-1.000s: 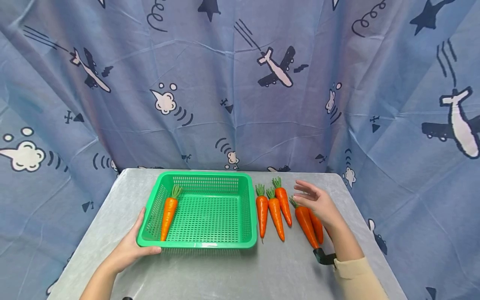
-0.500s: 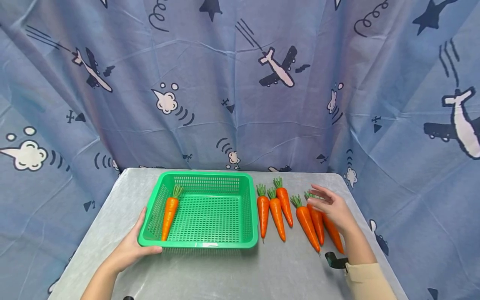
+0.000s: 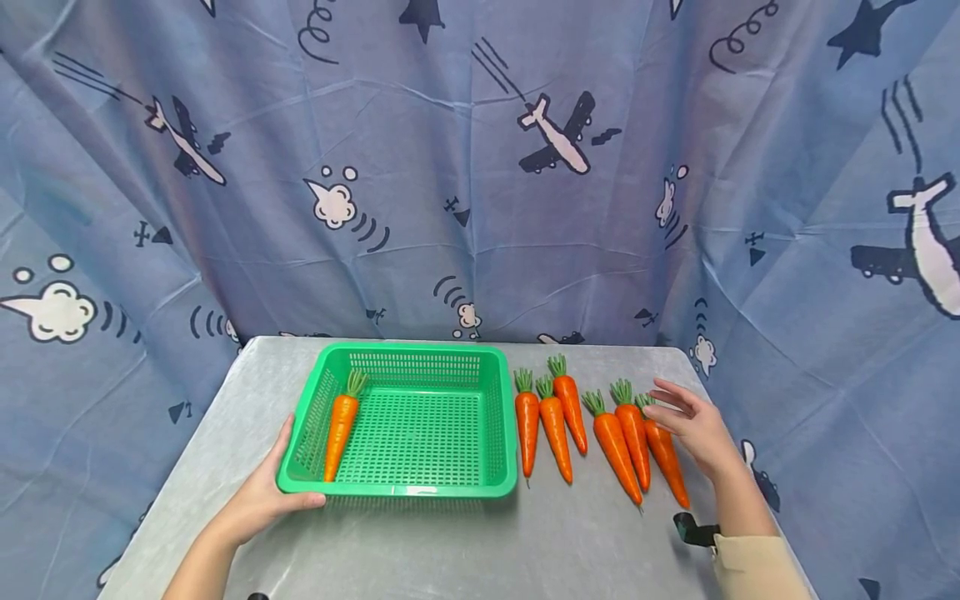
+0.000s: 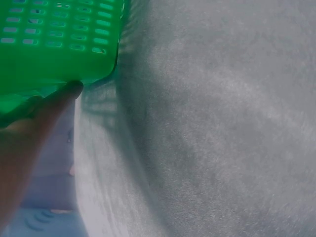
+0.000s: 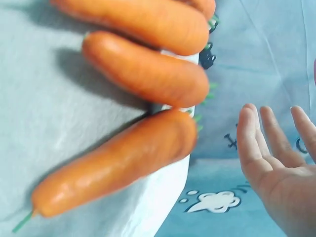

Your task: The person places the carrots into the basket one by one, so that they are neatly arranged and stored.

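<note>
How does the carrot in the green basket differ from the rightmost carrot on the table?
The basket carrot lies inside the green basket; the rightmost carrot lies on the table. In the head view, the basket carrot's tip slants left, the rightmost carrot's right. The basket carrot looks lighter orange than the rightmost carrot. Both have green tops.

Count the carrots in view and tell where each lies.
7: one carrot inside the green basket, three carrots on the table just right of it, and three more by the right hand. None seems hidden.
</note>
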